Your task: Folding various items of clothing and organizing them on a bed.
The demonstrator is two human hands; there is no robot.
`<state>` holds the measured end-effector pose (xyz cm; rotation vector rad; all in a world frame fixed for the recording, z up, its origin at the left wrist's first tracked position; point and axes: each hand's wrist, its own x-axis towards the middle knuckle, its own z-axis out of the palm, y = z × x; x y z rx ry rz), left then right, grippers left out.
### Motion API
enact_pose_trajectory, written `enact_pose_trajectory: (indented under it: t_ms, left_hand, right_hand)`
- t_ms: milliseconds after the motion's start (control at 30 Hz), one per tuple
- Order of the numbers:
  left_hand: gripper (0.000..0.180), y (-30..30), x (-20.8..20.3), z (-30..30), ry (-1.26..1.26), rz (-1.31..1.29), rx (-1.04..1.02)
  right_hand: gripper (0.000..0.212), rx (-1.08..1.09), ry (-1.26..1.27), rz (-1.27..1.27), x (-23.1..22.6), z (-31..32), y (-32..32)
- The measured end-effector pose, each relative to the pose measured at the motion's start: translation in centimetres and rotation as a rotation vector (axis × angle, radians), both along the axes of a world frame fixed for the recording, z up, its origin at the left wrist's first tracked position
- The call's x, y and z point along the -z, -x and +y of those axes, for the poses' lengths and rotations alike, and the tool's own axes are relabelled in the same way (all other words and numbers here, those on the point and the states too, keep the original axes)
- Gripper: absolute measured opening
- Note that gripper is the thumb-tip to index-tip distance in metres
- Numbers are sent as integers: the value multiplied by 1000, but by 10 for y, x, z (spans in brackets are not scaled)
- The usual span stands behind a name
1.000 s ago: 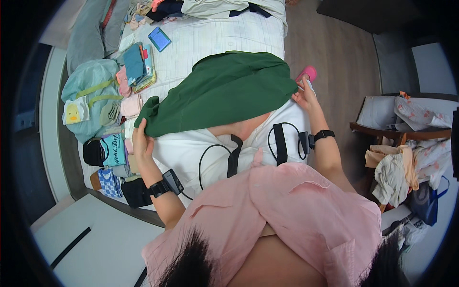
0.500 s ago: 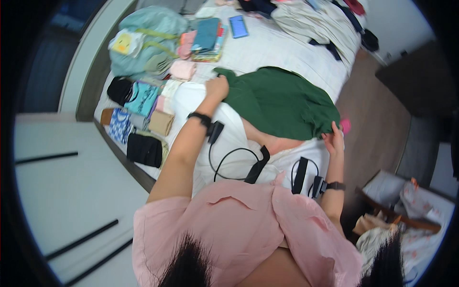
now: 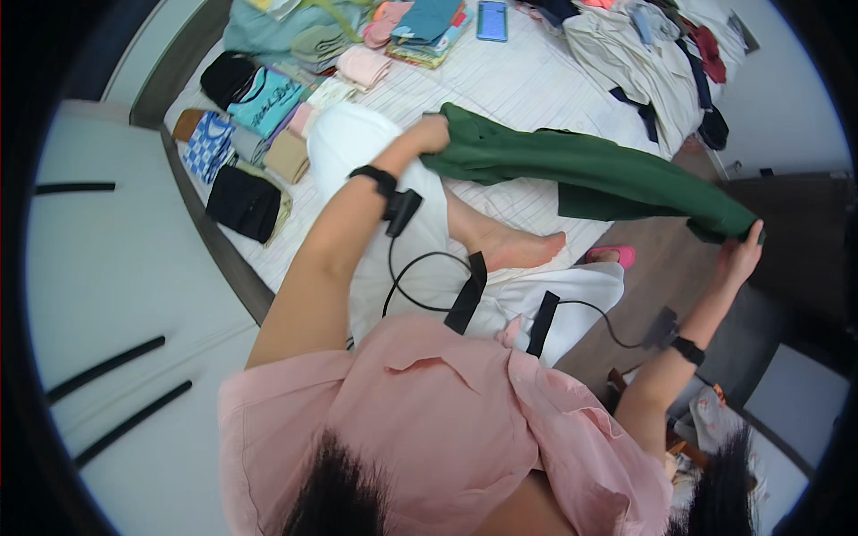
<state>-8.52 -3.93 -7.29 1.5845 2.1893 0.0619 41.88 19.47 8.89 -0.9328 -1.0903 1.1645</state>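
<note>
While both hands stretch a dark green garment (image 3: 581, 170) across the frame's middle, the left hand (image 3: 429, 134) is clenched on one end and the right hand (image 3: 740, 259) grips the other at the right, so this reads as the spreading stage of folding. Bringing the ends together evenly would likely come next. Below lies a white striped bedsheet (image 3: 527, 80); folded clothes (image 3: 268, 103) fill the upper left, a blue phone (image 3: 492, 20) sits at the top.

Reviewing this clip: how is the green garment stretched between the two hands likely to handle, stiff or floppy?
Probably floppy: the green garment sags and folds between the left hand and the right hand. It looks light, since each hand holds one end by a simple grip. It would likely drape over the bed rather than keep its shape.
</note>
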Motion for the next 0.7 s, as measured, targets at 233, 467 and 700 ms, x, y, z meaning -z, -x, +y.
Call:
enact_pose_trajectory:
  t_ms: [233,467,700]
  left_hand:
    - [20,73,-233,50,-1169,-1425,-367]
    - [21,97,-325,34,-1552,-1135,-277]
    - [16,92,-317,-10,-1644,-940,-322]
  right_hand:
    - [32,309,-282,-115,-129,24,-32]
    - [33,387,-418,-86,-176,3,-52]
    - [42,251,-167,-91,-137,-18,-90]
